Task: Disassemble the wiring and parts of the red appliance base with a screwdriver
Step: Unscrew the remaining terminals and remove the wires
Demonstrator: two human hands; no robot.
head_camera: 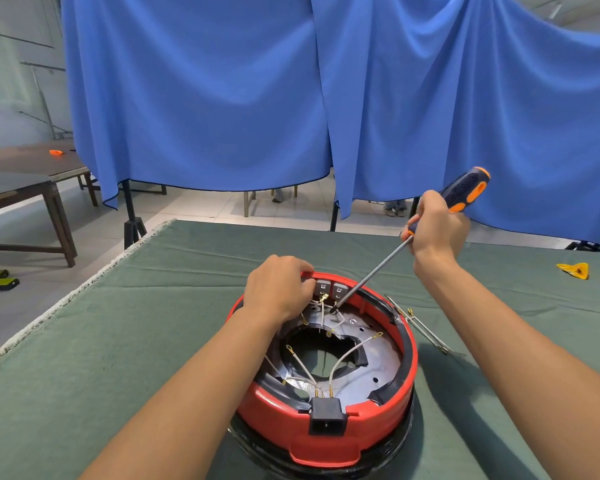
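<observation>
The round red appliance base (326, 431) lies upside down on the green cloth, its inside open to view. White wires (349, 355) with gold terminals cross the metal plate inside, and a black socket (327, 415) sits at the near rim. My left hand (279, 289) grips the far rim beside two grey switch blocks (331, 289). My right hand (437, 226) holds a black-and-orange screwdriver (465, 190) by the handle. Its shaft slants down and its tip rests inside the base near the switch blocks.
A loose wire bundle (420, 327) lies on the cloth right of the base. A yellow piece (574, 270) lies at the far right. A blue curtain (291, 98) hangs behind the table. Wooden tables (25, 188) stand at the left, across the floor.
</observation>
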